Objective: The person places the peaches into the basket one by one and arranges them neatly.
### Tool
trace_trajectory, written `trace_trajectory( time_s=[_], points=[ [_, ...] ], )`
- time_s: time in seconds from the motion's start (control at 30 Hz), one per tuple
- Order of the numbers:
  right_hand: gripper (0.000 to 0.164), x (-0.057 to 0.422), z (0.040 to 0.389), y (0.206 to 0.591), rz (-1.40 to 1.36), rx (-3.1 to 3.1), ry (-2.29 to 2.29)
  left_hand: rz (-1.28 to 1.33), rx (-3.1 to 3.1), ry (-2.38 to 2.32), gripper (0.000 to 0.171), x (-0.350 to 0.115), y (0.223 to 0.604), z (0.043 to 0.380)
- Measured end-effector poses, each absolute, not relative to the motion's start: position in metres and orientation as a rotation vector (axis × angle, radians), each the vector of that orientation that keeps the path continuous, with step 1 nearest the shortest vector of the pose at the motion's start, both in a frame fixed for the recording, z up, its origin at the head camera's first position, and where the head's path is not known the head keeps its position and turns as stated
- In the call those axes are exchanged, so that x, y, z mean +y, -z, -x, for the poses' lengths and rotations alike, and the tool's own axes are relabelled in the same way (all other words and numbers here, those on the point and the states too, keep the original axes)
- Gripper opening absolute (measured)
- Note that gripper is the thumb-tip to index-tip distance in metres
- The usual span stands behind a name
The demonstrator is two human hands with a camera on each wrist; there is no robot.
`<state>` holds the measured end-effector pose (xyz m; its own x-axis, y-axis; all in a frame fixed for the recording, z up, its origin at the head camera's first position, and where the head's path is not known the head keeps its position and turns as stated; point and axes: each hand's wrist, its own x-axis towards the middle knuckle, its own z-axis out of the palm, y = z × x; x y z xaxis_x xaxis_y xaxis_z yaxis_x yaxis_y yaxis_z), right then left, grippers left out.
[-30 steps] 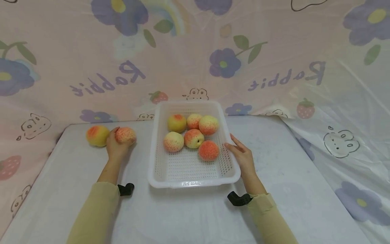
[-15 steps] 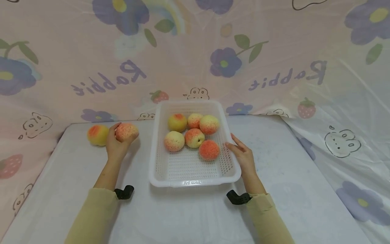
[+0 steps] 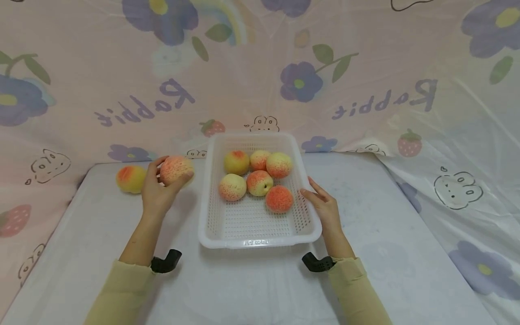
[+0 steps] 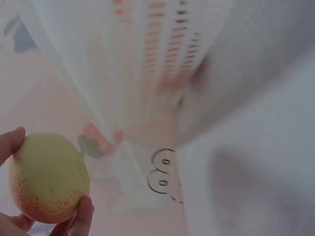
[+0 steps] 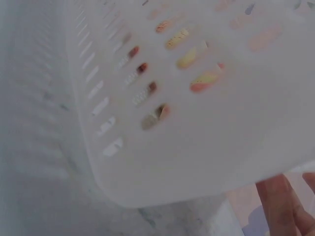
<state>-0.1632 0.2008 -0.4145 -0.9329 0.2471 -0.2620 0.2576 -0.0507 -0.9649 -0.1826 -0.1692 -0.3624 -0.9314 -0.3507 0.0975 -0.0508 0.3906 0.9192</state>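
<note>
My left hand [image 3: 156,189] holds a pale peach with red speckles [image 3: 176,170] between thumb and fingers, raised over the table left of the basket. In the left wrist view the same peach [image 4: 49,177] shows its yellow-green side, with fingertips around it. My right hand [image 3: 327,210] grips the right rim of a white plastic basket [image 3: 260,243], thumb over the edge and the other fingers along the outside. Several peaches lie in the basket's far part, among them a red one [image 3: 279,199] and a yellow one [image 3: 237,162]. Right fingers [image 5: 278,204] show at the rim in the right wrist view.
Another yellow-and-red peach [image 3: 131,179] lies on the white-covered table [image 3: 243,289] at the far left, beside my left hand. A printed cloth [image 3: 243,81] with flowers and rabbits hangs behind the table. Black wrist mounts [image 3: 166,262] stick out from both sleeves.
My left hand has lifted the speckled peach off the table and moved it slightly right, toward the basket. The right hand and the basket have stayed in place.
</note>
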Motion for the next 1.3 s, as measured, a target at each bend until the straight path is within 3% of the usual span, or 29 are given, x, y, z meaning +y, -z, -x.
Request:
trace_trajectory(
  time_s=[0.57,1.3],
  points=[
    [0.055,0.200,0.163,0.414,-0.577,2.134,2.224,-0.018,-2.423,1.632,0.068,-0.135,0.318,0.160],
    [0.055,0.200,0.163,0.414,-0.596,2.112,2.240,0.466,-2.670,1.581,0.070,-0.095,0.316,0.160]
  ],
)
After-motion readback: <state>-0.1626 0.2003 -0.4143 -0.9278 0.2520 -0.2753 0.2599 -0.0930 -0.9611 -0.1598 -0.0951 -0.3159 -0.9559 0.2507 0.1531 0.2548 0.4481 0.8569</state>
